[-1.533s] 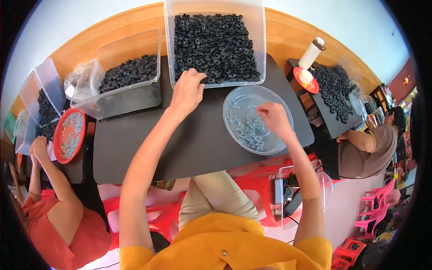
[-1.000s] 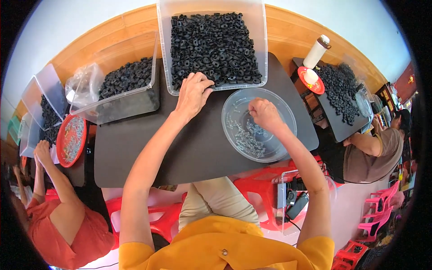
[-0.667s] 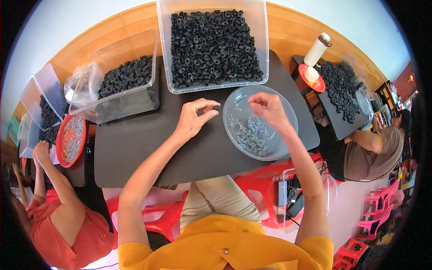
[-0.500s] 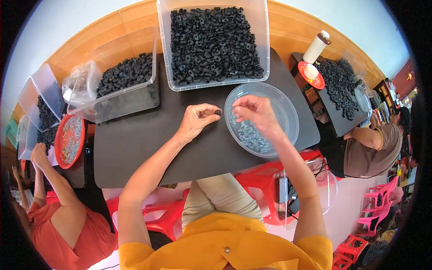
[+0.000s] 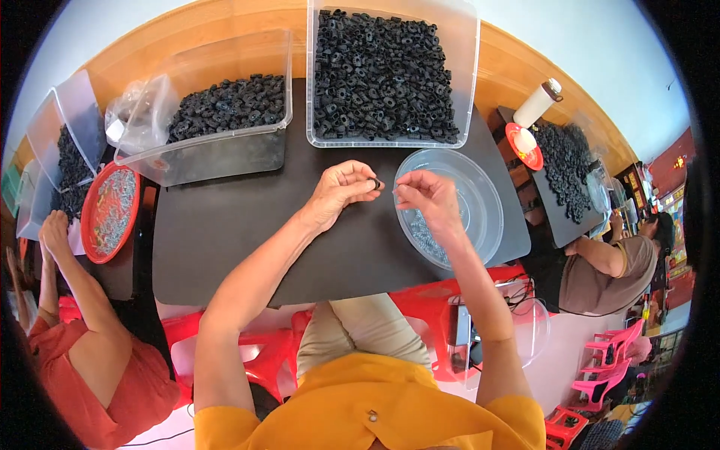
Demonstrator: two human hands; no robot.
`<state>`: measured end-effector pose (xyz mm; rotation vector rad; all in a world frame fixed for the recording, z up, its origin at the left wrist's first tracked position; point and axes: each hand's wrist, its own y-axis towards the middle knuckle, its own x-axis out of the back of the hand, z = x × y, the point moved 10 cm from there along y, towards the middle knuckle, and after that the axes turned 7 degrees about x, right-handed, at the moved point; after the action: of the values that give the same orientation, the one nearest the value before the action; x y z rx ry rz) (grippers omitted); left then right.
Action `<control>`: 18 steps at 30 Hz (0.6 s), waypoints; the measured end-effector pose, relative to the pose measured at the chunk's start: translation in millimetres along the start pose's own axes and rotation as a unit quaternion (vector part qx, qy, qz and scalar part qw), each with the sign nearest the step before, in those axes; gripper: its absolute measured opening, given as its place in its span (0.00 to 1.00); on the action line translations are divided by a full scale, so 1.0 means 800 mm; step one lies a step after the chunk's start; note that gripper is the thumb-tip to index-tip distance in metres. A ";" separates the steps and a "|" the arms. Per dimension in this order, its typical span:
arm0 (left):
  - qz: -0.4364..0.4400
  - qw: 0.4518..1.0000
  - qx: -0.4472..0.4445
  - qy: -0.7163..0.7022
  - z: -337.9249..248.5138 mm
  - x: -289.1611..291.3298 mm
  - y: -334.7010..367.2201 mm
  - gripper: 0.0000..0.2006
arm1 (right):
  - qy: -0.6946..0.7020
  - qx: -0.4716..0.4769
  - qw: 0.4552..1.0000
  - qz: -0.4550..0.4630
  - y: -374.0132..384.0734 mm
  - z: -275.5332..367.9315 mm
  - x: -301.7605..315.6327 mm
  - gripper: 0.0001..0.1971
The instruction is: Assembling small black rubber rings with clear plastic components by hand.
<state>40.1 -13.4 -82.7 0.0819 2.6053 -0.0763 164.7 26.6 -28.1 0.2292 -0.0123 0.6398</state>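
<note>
My left hand (image 5: 343, 196) is closed in a pinch over the table, with a small black plastic part (image 5: 377, 183) between thumb and forefinger. Just to its right, my right hand (image 5: 433, 201) is also pinched, its fingertips a short gap from that part. Whatever sits between those fingertips is too small to make out. Beneath the right hand stands a clear round plastic bowl (image 5: 486, 217) with small shiny metal pieces (image 5: 426, 238) gathered in its lower left. Behind both hands, a clear bin (image 5: 390, 142) holds a heap of similar black plastic parts (image 5: 386, 79).
A second clear bin (image 5: 217, 161) of black parts is at the left, near a red tray (image 5: 133, 214) of metal pieces. Co-workers sit left (image 5: 97, 360) and right (image 5: 611, 274). A white bottle (image 5: 536, 105) stands on the right-hand table (image 5: 562, 232).
The view has shifted, moving the bins rightward in the picture. My right hand has come closer to the black part, which now shows a different side in my left hand.
</note>
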 end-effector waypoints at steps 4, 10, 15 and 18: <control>0.025 0.998 0.008 -0.066 0.007 -0.002 0.002 0.07 | 0.011 0.024 1.000 -0.011 0.003 0.000 -0.012 0.05; 0.000 0.996 0.016 -0.091 0.012 -0.003 -0.003 0.08 | -0.053 0.055 0.997 -0.023 0.002 0.010 -0.017 0.05; -0.010 0.995 0.012 -0.102 0.016 0.002 -0.002 0.08 | -0.166 0.115 0.978 -0.048 -0.002 0.036 -0.019 0.04; 0.012 0.994 0.014 -0.112 0.015 -0.005 -0.002 0.08 | -0.212 0.158 0.963 -0.047 -0.007 0.052 -0.021 0.04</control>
<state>49.7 -16.2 -91.0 0.1083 2.3793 -0.1064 156.5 3.3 10.3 0.6702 -0.3127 0.4864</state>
